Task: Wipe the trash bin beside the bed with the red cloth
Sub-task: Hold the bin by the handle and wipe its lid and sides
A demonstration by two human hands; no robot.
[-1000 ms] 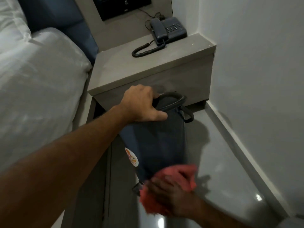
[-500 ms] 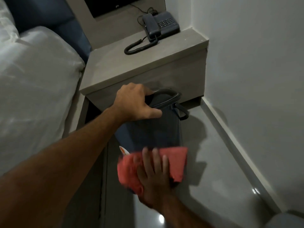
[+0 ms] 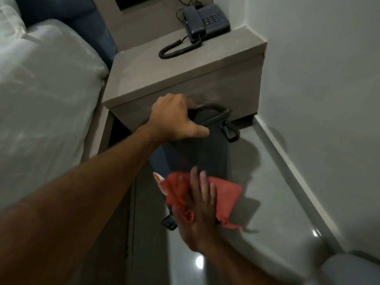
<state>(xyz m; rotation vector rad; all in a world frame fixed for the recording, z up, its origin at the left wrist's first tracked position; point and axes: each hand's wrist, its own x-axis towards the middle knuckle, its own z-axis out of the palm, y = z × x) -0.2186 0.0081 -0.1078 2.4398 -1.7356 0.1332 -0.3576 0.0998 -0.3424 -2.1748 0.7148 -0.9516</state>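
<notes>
A dark trash bin (image 3: 203, 153) stands on the floor in front of the bedside table, tilted toward me. My left hand (image 3: 174, 118) grips its rim at the top left. My right hand (image 3: 197, 204) lies flat against the lower front of the bin, pressing the red cloth (image 3: 226, 196) onto it. The cloth spreads out to the right of my fingers. A white and orange sticker (image 3: 159, 179) shows on the bin's left side, partly covered by the cloth. A loose handle (image 3: 232, 132) hangs at the bin's upper right.
A grey bedside table (image 3: 185, 75) carries a dark phone (image 3: 205, 21) with a coiled cord. The bed with white linen (image 3: 45, 95) is on the left. A white wall (image 3: 320, 99) closes the right side. Glossy grey floor (image 3: 267, 212) lies around the bin.
My right hand has slid the red cloth up the bin's front and then slightly rightward. My left hand keeps its grip on the rim. The camera has shifted a little.
</notes>
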